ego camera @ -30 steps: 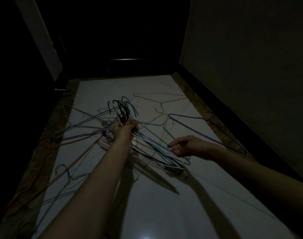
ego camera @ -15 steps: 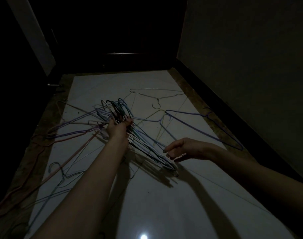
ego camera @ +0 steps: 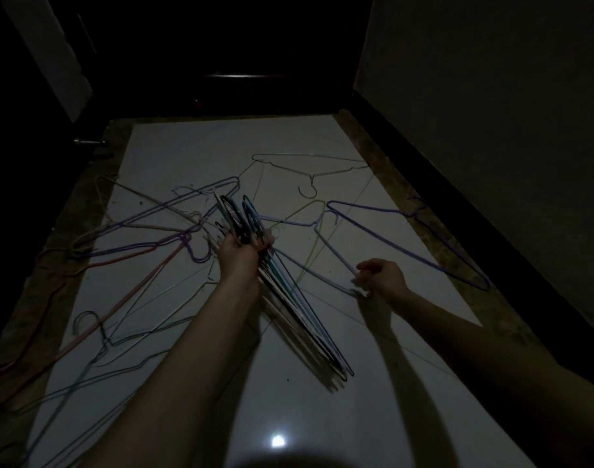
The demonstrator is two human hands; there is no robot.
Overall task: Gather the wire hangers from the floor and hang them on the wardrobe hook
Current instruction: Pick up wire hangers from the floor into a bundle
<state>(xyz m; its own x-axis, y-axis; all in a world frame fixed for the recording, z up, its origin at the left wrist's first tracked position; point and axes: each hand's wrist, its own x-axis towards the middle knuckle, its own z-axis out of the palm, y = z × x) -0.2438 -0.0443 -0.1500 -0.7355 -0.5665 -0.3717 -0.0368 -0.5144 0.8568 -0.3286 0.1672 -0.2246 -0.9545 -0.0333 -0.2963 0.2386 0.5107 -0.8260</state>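
Dim light, pale tiled floor [ego camera: 194, 157]. Left hand [ego camera: 243, 253], centre of frame, fingers curled tight round a bundle of wire hangers [ego camera: 299, 312]; hooks fan upward above the fist, bodies slant down toward lower right. Right hand [ego camera: 380, 276], right of centre, pinches the corner of a pale hanger [ego camera: 326, 244] whose far end lies on the floor. Loose hangers scattered left and centre; purple hanger [ego camera: 410, 246] at right edge of tile, white hanger [ego camera: 305, 168] upper centre

Both forearms are bare, with no sleeves, left hand [ego camera: 241, 255] and right hand [ego camera: 383, 276].
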